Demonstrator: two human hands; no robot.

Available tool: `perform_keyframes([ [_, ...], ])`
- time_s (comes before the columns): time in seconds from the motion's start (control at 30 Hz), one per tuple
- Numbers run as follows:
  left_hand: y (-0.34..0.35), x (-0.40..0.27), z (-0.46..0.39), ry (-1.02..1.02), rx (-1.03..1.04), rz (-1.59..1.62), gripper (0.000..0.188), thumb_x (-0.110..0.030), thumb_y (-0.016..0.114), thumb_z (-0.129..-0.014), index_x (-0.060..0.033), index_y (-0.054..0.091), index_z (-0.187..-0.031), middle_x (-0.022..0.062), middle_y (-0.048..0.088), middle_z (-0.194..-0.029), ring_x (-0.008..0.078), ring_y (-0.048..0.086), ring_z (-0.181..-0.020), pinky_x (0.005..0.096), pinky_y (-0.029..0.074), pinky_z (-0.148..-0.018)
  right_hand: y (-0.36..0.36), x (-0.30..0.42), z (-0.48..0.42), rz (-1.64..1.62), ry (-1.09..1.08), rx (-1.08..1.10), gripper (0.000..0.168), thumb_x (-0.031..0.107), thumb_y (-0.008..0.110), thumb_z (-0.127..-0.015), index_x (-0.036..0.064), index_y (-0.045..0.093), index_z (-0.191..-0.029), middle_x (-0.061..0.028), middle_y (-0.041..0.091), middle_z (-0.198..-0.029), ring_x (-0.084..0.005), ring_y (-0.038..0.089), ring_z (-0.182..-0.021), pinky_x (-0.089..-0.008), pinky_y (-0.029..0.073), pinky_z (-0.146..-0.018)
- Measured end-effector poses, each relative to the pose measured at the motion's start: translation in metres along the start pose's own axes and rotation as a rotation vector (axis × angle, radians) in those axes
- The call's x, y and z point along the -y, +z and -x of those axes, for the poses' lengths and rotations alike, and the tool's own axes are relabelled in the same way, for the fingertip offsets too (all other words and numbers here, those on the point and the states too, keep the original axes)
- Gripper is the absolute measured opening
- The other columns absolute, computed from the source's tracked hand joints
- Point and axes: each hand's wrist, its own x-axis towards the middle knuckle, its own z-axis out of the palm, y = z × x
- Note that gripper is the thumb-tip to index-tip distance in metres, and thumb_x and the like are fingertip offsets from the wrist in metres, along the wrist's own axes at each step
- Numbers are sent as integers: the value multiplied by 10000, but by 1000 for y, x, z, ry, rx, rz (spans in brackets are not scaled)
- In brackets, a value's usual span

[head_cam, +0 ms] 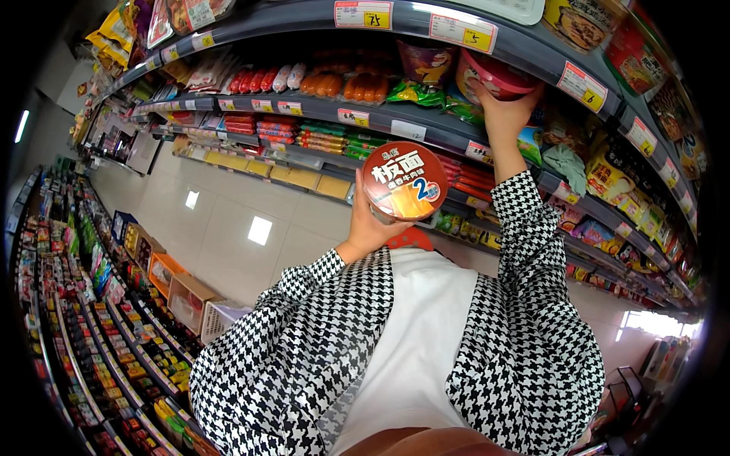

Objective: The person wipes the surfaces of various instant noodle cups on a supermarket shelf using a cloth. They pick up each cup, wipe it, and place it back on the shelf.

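My left hand holds a round instant noodle tub in front of my chest, its brown-red printed lid turned up towards me. At the shelf on the right, my right hand grips a pink-red tub that is tilted under the upper shelf's edge. Part of that tub is hidden by the shelf edge and my fingers. Just left of it stands a purple tub. Green snack bags lie on the shelf below these tubs.
Above runs a shelf edge with price tags. Packed sausages lie to the left on the middle shelf. A crumpled green cloth hangs over the shelf edge at right. Boxes and an orange crate stand on the floor beside a stocked shelf.
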Motion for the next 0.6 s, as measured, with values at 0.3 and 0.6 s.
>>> perform_keyframes([
  [0.3, -1, 6, 2, -29, -8, 31, 1433, -277, 962, -655, 66, -89, -1566, 264, 294, -1532, 350, 403, -1410, 428, 361, -1156, -28, 26, 22, -13, 70, -9, 1299, 282, 990, -588, -44, 179, -1549, -256, 376, -1503, -357, 393, -1397, -443, 330, -1167],
  [0.6, 0, 7, 4, -18, -8, 1, 1421, -123, 958, -639, 20, -106, -1571, 216, 375, -1521, 290, 471, -1375, 407, 429, -1127, -51, 32, 33, 83, 60, -18, 1324, 272, 983, -602, -52, 134, -1565, -267, 360, -1517, -359, 390, -1401, -445, 314, -1176],
])
